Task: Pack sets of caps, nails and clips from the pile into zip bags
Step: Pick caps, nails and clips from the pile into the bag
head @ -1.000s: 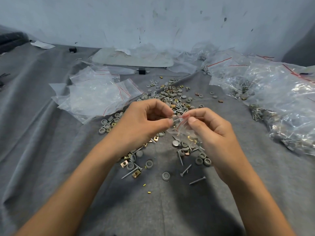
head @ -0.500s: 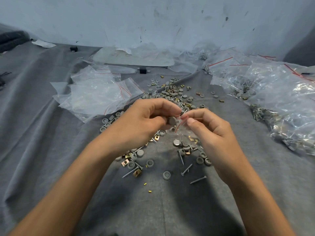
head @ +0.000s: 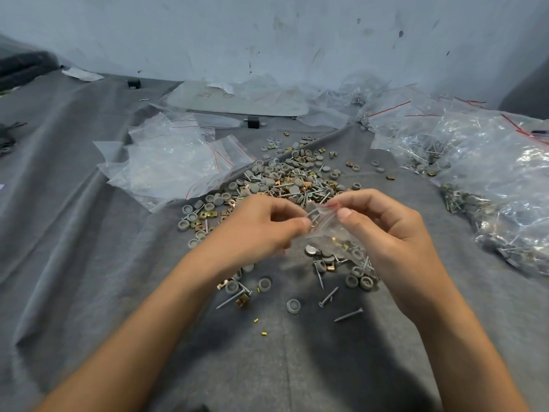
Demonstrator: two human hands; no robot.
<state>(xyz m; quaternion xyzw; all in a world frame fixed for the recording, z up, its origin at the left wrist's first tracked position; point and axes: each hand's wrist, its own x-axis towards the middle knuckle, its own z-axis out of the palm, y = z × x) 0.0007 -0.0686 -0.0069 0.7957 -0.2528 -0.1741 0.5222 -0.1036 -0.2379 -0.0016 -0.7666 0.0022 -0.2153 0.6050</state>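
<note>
Grey cloth surface [head: 89, 263], creased. Heap of filled clear bags [head: 490, 188] with red zip lines at far right. Stack of empty zip bags [head: 172, 165] at left. Flat sheet [head: 237, 99] at back, faint marks too blurred to read. Pile [head: 291, 179] of grey caps, nails, brass clips in the middle. Both forearms reach in from below. Left hand [head: 261, 230] and right hand [head: 386, 227] curled, thumb and forefinger pinching the mouth of a small zip bag [head: 329, 230], held just above the pile's near edge, caps and clips inside. Loose nail [head: 348, 315] lies nearer
</note>
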